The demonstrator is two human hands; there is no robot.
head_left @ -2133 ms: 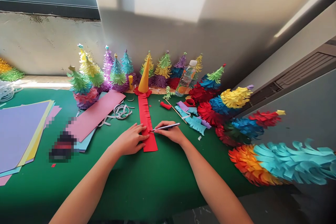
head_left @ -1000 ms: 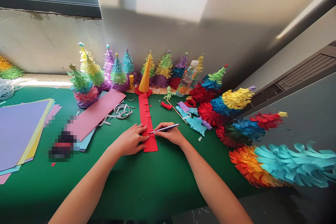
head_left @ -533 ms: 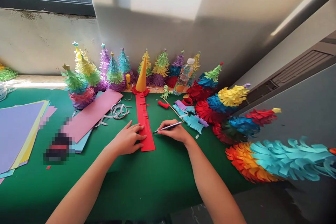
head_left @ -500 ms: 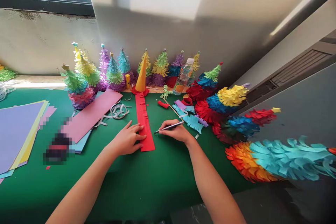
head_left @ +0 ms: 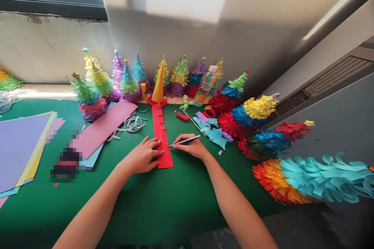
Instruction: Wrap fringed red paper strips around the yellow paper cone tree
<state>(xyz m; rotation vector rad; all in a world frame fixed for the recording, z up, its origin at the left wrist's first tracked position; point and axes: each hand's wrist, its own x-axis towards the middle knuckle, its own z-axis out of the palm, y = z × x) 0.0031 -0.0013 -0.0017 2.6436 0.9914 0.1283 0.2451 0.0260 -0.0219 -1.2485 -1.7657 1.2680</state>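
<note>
A long red paper strip with fringe cuts along its right edge lies on the green table, running from my hands back to a yellow paper cone. My left hand rests flat on the strip's near end, fingers spread, pinning it down. My right hand is closed on a thin silver pen-like tool, whose tip touches the strip's right edge.
Several fringed paper trees line the back wall and curve round the right side. A plastic bottle stands among them. Coloured paper sheets, a pink strip and curled offcuts lie to the left.
My right hand drew the tool off to the right of the strip, then brought its tip back to the strip's right edge. My left hand stayed on the strip.
</note>
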